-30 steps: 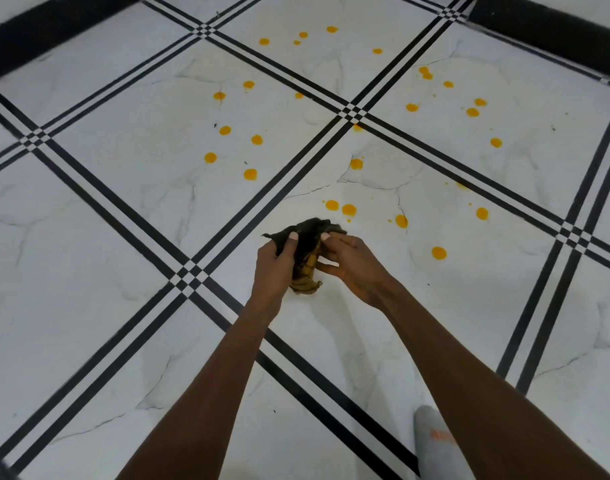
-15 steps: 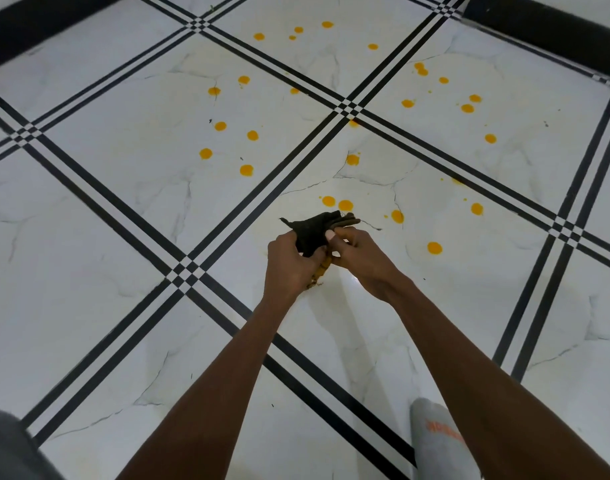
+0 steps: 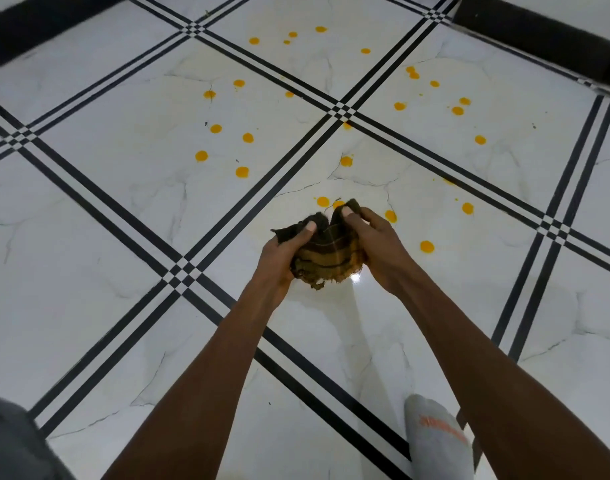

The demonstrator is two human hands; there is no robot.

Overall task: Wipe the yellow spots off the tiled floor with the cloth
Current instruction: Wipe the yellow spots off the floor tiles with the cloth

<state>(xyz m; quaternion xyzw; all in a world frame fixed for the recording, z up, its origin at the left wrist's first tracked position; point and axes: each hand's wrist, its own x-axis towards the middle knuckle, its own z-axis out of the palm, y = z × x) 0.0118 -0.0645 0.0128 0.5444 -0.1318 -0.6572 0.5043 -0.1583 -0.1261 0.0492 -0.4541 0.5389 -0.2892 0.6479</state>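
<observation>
A dark brown cloth (image 3: 327,258) with yellow-stained stripes hangs between both hands above the white marble tiled floor (image 3: 123,209). My left hand (image 3: 282,258) grips its left side, thumb on top. My right hand (image 3: 376,247) grips its right side. Both pull the cloth apart so it spreads wide. Several round yellow spots dot the floor: the nearest spot (image 3: 427,246) lies right of my right hand, another spot (image 3: 323,201) just beyond the cloth, and a cluster (image 3: 242,172) farther left. More spots (image 3: 457,110) lie at the back right.
Black double lines cross the floor diagonally, meeting at a checkered crossing (image 3: 182,268) left of my hands. A dark skirting (image 3: 538,36) borders the far right and far left. My foot in a grey sock (image 3: 435,441) stands at the bottom right. Grey fabric (image 3: 9,441) fills the bottom-left corner.
The cloth was bunched small between my hands; now my hands have drawn apart and it is spread open, showing its yellow-stained side. The view has tilted slightly downward.
</observation>
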